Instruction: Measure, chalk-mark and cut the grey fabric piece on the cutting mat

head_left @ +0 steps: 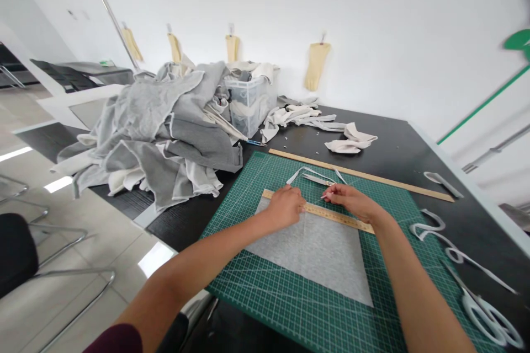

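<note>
Head view: left hand (286, 207) on ruler (335, 215), grip unclear, right hand (346, 200) around something indistinct (322, 197)

Wide head-worn view, facing forward and down, table (381, 146) close below

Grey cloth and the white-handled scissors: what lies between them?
Head view: the green cutting mat lies between the grey cloth and the white-handled scissors, with the right forearm above it, hiding part.
</note>
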The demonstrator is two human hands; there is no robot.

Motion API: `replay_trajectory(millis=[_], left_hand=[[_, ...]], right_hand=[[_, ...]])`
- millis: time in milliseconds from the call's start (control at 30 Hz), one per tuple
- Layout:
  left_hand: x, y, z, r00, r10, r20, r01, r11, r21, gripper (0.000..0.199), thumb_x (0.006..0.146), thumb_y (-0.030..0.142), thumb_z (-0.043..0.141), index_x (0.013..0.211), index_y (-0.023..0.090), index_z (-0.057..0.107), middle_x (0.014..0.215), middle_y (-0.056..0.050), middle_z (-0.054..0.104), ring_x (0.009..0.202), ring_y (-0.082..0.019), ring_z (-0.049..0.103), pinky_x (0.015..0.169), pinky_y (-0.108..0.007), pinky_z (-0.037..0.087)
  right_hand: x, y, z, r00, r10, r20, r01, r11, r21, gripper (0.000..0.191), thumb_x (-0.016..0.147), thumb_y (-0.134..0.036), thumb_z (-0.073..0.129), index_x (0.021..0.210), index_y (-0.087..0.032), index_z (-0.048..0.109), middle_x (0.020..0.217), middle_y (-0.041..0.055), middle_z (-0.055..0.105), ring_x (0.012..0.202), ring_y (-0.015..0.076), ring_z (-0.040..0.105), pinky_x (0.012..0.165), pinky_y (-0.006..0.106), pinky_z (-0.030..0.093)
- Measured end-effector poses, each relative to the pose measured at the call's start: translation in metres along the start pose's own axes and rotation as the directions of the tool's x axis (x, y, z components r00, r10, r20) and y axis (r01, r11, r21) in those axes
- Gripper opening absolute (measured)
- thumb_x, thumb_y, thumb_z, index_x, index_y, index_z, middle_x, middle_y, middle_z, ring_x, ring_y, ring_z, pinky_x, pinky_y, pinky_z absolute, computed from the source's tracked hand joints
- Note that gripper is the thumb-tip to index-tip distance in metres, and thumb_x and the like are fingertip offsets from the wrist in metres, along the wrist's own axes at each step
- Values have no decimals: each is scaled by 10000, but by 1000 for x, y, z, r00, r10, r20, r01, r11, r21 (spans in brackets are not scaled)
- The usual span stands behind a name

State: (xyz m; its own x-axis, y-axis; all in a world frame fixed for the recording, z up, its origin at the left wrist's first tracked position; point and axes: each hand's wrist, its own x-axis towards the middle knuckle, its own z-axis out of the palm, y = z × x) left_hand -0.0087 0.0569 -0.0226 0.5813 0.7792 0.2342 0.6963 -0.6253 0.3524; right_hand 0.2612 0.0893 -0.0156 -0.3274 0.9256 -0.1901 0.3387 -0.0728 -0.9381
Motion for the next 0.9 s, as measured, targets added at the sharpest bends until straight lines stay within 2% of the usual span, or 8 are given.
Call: replay_trajectory(millis=[567, 800, 900], left_hand=[[0, -2, 2, 1000, -26, -16, 26, 999, -41, 156, 919, 261, 622, 827, 218, 740, 978, -56, 664, 984, -238, 558, 895, -367, 447], [0, 0, 1, 1000, -22, -12, 22, 999, -30, 145, 921, 250, 619, 836, 224, 735, 987, -49, 667, 988, -241, 555, 891, -369, 447], [0, -1, 1, 1000, -9, -15, 9, 1000, -22, 155, 921, 242, 614, 805, 214, 713, 974, -48, 662, 973, -236, 552, 879, -366, 441]], right_hand=[[1, 6, -3, 1000, 23, -2, -23, 999, 50, 397, 780, -567, 798, 910, -201, 714, 958, 61, 757, 947, 230, 666, 886, 341, 489], [-2, 0, -1, 999, 27, -30, -24, 993, 113, 403, 734, -553, 849, 859, -197, 709, 931, 67, 752, 921, 226, 663, 851, 328, 510], [-7, -2, -4, 996, 37, -82, -21, 982, 185, 416, 721, -556, 862, 848, -198, 692, 916, 66, 731, 854, 205, 655, 779, 306, 524]])
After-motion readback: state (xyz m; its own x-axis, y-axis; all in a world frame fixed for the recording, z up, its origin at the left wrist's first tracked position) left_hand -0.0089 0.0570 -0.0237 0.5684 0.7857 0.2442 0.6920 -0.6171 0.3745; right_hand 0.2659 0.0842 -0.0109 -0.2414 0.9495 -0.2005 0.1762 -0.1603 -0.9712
